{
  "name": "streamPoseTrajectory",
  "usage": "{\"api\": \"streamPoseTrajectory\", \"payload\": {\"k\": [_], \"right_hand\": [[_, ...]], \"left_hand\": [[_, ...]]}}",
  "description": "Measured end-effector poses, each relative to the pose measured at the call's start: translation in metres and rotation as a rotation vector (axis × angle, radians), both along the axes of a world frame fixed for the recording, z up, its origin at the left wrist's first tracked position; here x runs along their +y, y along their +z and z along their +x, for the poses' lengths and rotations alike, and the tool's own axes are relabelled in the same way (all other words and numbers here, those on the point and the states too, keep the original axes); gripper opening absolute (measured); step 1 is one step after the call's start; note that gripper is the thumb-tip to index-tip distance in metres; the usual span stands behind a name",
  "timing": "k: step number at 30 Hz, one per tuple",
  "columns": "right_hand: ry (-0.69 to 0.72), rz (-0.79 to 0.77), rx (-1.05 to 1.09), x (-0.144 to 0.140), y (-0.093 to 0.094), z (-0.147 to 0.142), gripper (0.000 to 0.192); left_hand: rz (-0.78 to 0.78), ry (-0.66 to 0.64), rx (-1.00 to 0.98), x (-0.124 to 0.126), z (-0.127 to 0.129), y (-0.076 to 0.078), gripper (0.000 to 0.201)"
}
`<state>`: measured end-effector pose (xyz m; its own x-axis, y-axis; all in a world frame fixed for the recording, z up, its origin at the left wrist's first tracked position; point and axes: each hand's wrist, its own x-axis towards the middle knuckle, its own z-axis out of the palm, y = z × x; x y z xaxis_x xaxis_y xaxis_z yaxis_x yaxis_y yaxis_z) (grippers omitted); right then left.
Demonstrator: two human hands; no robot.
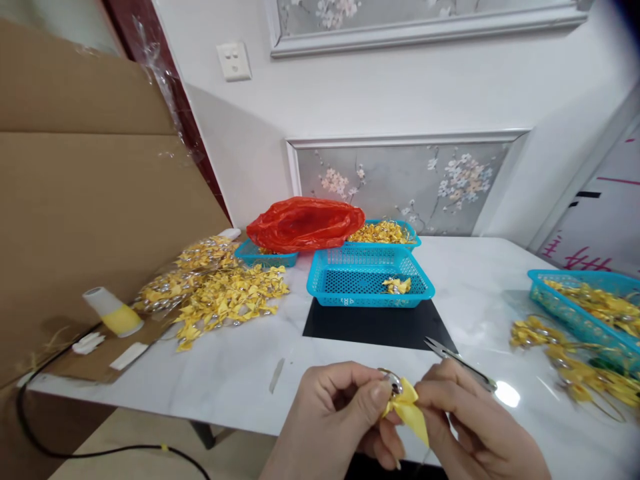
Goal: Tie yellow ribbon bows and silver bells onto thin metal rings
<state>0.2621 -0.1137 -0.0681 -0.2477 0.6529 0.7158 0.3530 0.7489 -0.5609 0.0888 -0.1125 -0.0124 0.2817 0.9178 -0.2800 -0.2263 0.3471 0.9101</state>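
Observation:
In the lower middle, my left hand (333, 413) is closed, with thumb and fingers pinching a small silver bell (394, 383). A yellow ribbon bow (413, 421) sits against the bell, one tail hanging down. My right hand (475, 417) is closed too, its thumb and forefinger gripping the bow's right side. Some of the bow is hidden behind my left fingers. Just beyond my right hand lies a pair of small scissors (463, 363), partly on a black mat (370, 327).
A blue basket (320, 283) on the mat holds a few finished-looking bows. Yellow bows with bells (230, 293) are heaped at left, near a thread cone (113, 312). A red plastic bag (305, 223) rests behind. Another blue basket (545, 293) and loose bows (570, 363) lie at right.

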Motion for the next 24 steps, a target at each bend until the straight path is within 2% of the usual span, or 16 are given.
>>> {"api": "streamPoseTrajectory", "payload": {"k": [5, 9, 17, 24], "right_hand": [[0.051, -0.06, 0.049, 0.0017, -0.005, -0.0012, 0.02], [0.086, -0.038, 0.065, 0.0038, -0.0064, -0.0017, 0.026], [0.082, 0.012, 0.02, 0.0029, -0.0097, 0.0021, 0.028], [0.05, 0.046, -0.01, 0.0016, -0.0092, 0.0045, 0.03]], "left_hand": [[-0.001, 0.012, -0.02, -0.0003, 0.0009, -0.0023, 0.041], [0.006, 0.005, -0.002, -0.0006, 0.0, -0.0021, 0.041], [0.031, 0.018, -0.004, 0.0003, -0.0004, -0.0096, 0.042], [0.027, 0.007, 0.035, -0.0001, -0.0021, -0.0091, 0.042]]}}
